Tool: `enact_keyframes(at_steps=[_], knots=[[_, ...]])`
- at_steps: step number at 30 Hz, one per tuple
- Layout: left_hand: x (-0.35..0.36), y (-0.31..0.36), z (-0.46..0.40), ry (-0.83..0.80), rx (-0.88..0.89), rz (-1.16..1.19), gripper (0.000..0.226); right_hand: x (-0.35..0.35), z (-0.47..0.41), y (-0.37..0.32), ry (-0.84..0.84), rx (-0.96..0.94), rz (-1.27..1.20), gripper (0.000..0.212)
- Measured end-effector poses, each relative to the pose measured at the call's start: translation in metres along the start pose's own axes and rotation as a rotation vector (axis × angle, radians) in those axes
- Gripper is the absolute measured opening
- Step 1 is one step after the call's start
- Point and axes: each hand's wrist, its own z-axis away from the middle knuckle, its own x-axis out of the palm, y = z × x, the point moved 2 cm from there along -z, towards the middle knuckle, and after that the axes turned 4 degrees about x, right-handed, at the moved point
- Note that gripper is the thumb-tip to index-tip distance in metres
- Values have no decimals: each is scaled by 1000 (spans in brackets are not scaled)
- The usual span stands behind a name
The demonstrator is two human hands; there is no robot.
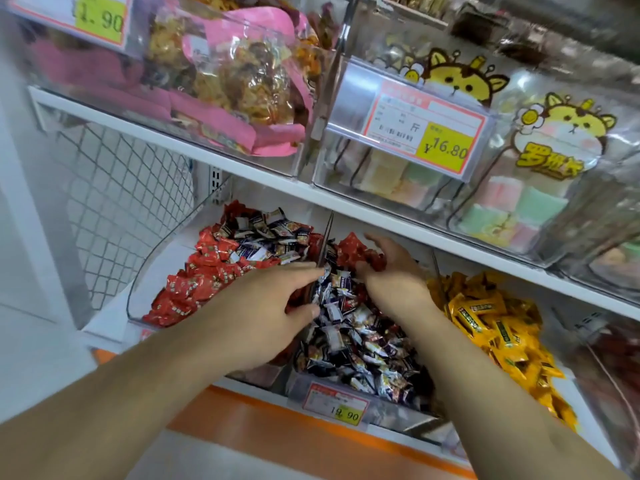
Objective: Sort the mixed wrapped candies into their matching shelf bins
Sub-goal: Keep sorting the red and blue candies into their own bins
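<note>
Our right hand (388, 261) sits deep in the middle bin (349, 386), fingers (375, 239) curled around a clump of red candies (360, 252) at the back of that bin, just right of the clear divider (325, 244). Those reds lie among the dark blue-and-white candies (349, 334) that fill the rest of the bin, so we judge them misplaced. Our left hand (273, 306) rests across the divider's near end, fingers (304, 271) loosely spread and reaching toward the blue-and-white pile; whether the tips pinch a wrapper we cannot tell. The relation that matters: the red bin (138, 271) lies to the left of the right hand, across the divider, and our left arm lies between the two. The move will likely lift the reds over the divider's far part. In turn, a heap of blue-and-white strays (266, 230) sits at the back of the red bin, nearer the left hand. The yellow candies (491, 320) lie in the next bin to the right.
</note>
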Motion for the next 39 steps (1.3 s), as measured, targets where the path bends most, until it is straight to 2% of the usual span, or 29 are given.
enact_keyframes(at_steps=[6,10,14,18,21,24,28,33,36,39], knots=[[2,-5,-3,33,3,15,57,19,-35,-2,-121,5,93,49],[2,-5,-3,15,-30,29,57,21,-40,6,-49,-3,67,31],[-1,2,-2,-16,-89,31,56,15,-38,13,21,21,59,21],[-2,7,-1,-23,-111,32,55,8,-27,18,50,21,44,17],[-2,6,-1,-13,-118,49,55,-3,-12,18,71,1,-85,14],[0,3,-1,-11,-112,40,55,-15,4,20,166,-85,-46,9],[-1,4,1,13,-76,18,53,-27,28,21,215,-73,-171,8],[-3,11,0,104,38,-12,53,-34,60,10,42,-8,-480,5],[-8,19,-2,180,62,153,49,-34,73,-4,-66,-54,-548,8],[-11,22,-5,200,56,315,27,-31,78,-15,-117,-96,-573,12]])
